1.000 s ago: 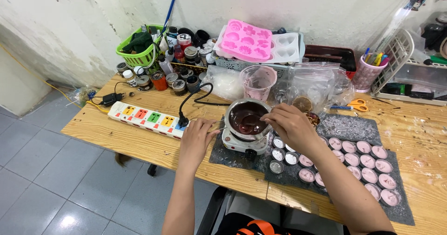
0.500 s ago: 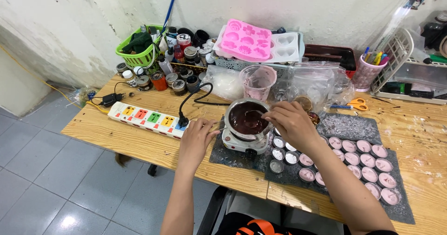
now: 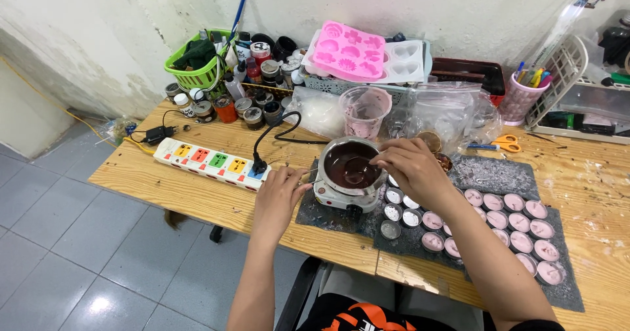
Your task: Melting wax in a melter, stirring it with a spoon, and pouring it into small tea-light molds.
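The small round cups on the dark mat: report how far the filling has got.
Done: the cups on the right already hold pink fill. In hand: the right hand stirs the dark melt in the pot on the small hotplate; the left hand rests beside it on the table. Left: the cups nearest the hotplate look unfilled.

Free: bare table [image 3: 190, 190] front-left, between power strip [image 3: 213, 163] and near edge, open approach from the left. Bare wood too at far right [image 3: 590, 180].
Blocked: right of the pot [image 3: 351, 164], rows of small cups [image 3: 505, 223] fill the dark mats [image 3: 499, 173]. Behind pot: plastic cup [image 3: 365, 110] and clear bags [image 3: 446, 111], close. Back-left packed with jars [image 3: 252, 98] and green basket [image 3: 197, 68].
Black cord [image 3: 275, 134] crosses from strip toward the pot; snag risk.
Left hand [image 3: 279, 196] sits just left of pot, right hand [image 3: 410, 167] over its right rim.
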